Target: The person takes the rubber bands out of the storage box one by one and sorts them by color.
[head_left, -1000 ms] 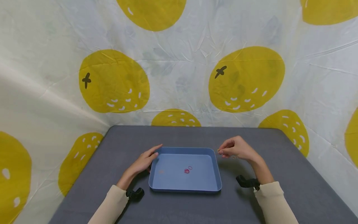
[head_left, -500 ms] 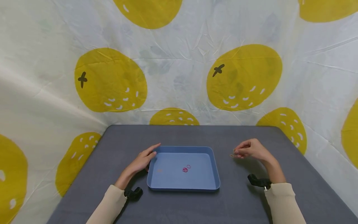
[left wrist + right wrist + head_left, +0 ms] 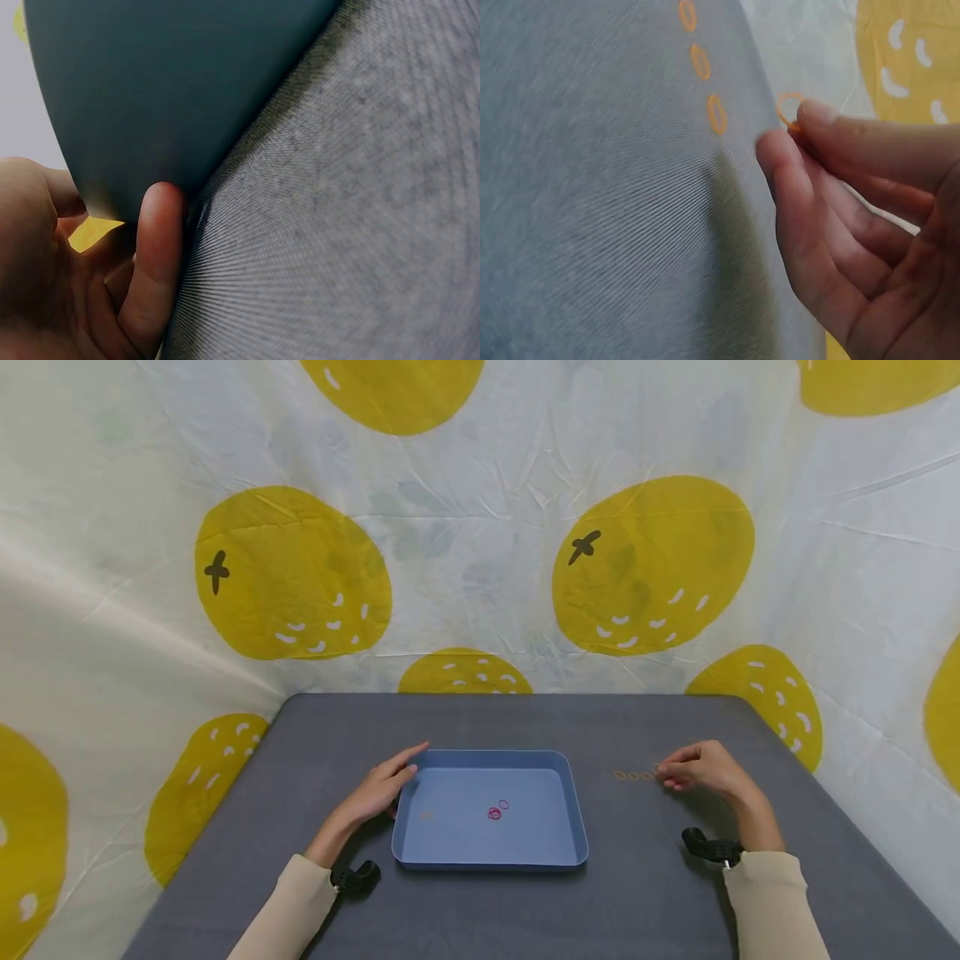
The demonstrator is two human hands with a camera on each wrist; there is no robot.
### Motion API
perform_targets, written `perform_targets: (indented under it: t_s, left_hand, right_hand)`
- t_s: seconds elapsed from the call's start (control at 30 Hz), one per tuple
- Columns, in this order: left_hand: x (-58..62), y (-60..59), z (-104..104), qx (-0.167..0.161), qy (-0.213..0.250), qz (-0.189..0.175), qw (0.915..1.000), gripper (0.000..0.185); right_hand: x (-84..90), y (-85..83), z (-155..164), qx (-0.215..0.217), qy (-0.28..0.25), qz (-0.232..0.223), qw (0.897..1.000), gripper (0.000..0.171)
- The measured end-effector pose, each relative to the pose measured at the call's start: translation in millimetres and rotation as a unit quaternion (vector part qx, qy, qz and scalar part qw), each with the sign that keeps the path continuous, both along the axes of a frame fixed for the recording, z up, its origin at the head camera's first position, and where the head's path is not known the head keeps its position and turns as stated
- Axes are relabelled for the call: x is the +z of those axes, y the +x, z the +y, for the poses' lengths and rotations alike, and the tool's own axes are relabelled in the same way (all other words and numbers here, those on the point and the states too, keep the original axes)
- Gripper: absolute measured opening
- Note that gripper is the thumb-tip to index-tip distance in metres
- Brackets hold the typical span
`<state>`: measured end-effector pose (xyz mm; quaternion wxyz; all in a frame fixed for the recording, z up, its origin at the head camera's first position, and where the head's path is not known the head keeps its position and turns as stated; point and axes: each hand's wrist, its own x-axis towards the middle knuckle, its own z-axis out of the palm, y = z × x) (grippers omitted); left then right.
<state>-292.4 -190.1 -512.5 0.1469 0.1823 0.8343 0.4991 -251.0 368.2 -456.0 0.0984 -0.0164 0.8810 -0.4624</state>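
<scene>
My left hand point(image 3: 377, 792) holds the left wall of the blue tray point(image 3: 491, 866) near its far corner. Its thumb lies over the rim, and the little finger point(image 3: 160, 232) presses the outer wall in the left wrist view. To the right of the tray, my right hand point(image 3: 705, 768) pinches an orange rubber band point(image 3: 781, 114) between thumb and fingertips. Three more orange rubber bands point(image 3: 633, 776) lie in a row on the table, just left of that hand. Inside the tray are several pinkish-red rubber bands point(image 3: 495, 813) near the middle and something pale orange point(image 3: 426, 815) on the left.
A grey cloth covers the table point(image 3: 480, 910). Behind and at the sides hangs a white curtain point(image 3: 472, 568) printed with big yellow fruit. Each wrist wears a black camera mount point(image 3: 357, 878).
My right hand has moved right, away from the tray, along the row of orange rubber bands, which now shows beside it. The left hand stays on the tray, and the view shifts slightly.
</scene>
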Motion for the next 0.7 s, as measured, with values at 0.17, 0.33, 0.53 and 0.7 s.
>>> perform_targets:
  t_s: [0.17, 0.33, 0.53, 0.7]
  left_hand:
    - [-0.7, -0.7, -0.3, -0.001, 0.002, 0.0, 1.0, 0.05]
    - [-1.5, -1.0, -1.5, -0.001, -0.002, -0.002, 1.0, 0.049]
    - [-2.5, -1.6, -2.0, 0.0, -0.004, -0.001, 1.0, 0.049]
    - [-2.6, -1.0, -2.2, 0.0, -0.004, 0.0, 1.0, 0.049]
  right_hand:
    - [-7.5, -1.4, 4.4, -0.036, 0.035, -0.017, 0.999, 0.029]
    - [-12.8, -2.4, 3.8, -0.057, 0.059, -0.024, 0.996, 0.025]
    - [-13.3, -2.3, 1.2, -0.073, 0.066, -0.028, 0.995, 0.026]
    - [-14.8, -2.6, 1.0, -0.083, 0.072, -0.03, 0.993, 0.027]
